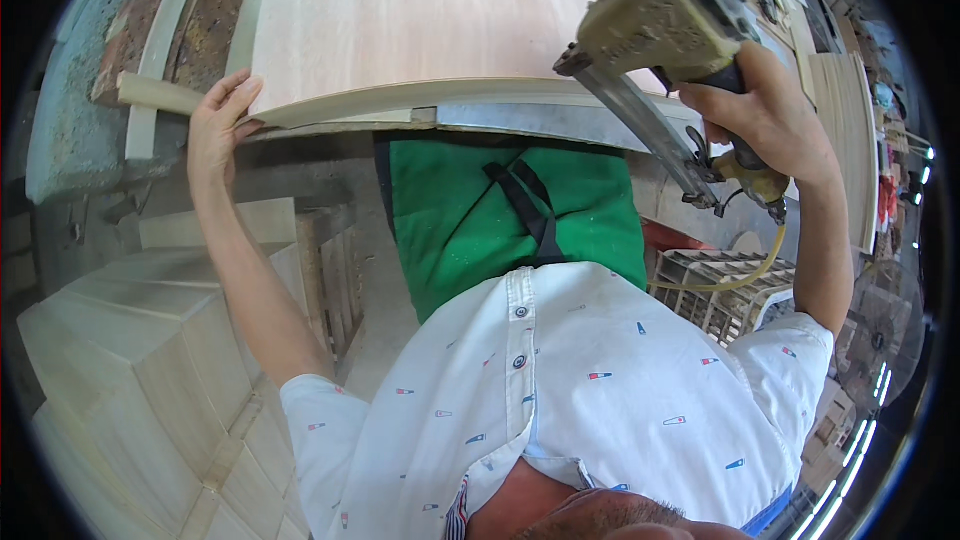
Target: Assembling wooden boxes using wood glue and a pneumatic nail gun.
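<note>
A pale plywood panel (430,25) lies across the workbench in front of me, with a light wooden strip (400,97) along its near edge. My left hand (222,120) is closed on the left end of this edge, fingers at the corner. Beside that hand, a short wooden piece (158,93) sticks out to the left. In my right hand (778,115) is a pneumatic nail gun (665,25), gripped by its handle. Its nose is over the right part of the panel; whether it touches the wood I cannot tell.
From the nail gun a yellow air hose (768,265) runs down past a plastic crate (715,275). Stacked pale wooden boxes (130,340) stand at lower left. A metal strip (530,120) edges the bench. A fan (880,330) is at far right.
</note>
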`<action>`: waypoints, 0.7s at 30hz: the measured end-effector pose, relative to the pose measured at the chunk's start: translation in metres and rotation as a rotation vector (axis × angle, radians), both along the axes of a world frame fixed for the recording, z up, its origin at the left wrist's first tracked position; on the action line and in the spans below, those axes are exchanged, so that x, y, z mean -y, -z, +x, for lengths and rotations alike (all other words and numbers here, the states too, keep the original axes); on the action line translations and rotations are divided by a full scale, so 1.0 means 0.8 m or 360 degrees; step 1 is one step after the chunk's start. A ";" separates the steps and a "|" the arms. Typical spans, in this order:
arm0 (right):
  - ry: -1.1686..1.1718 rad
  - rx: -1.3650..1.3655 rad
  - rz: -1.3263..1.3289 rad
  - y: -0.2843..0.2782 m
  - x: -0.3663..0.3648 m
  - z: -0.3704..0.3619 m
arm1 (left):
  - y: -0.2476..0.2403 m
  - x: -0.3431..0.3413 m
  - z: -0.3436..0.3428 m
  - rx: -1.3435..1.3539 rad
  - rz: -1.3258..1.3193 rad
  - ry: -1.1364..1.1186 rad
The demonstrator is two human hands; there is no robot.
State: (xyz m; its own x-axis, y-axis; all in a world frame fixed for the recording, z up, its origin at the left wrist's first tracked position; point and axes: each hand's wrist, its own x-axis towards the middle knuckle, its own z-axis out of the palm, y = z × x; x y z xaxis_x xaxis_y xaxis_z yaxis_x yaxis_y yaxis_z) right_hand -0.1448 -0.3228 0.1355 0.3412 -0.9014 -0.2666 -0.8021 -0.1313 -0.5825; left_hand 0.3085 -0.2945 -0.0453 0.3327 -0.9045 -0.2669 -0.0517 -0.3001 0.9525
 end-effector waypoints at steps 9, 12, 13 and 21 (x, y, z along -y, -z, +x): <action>0.0359 -0.0019 0.0022 -0.003 -0.010 -0.066 | 0.003 0.002 0.007 0.0093 0.0044 0.0005; 0.0356 -0.0036 0.0048 0.000 -0.008 -0.078 | 0.008 0.003 0.013 0.0128 0.0039 0.0022; 0.0323 -0.0040 0.0069 0.001 -0.007 -0.081 | 0.008 0.001 0.016 0.0109 0.0028 0.0012; 0.0315 -0.0141 0.0090 0.016 -0.002 -0.101 | 0.009 0.003 0.017 0.0147 0.0064 -0.0021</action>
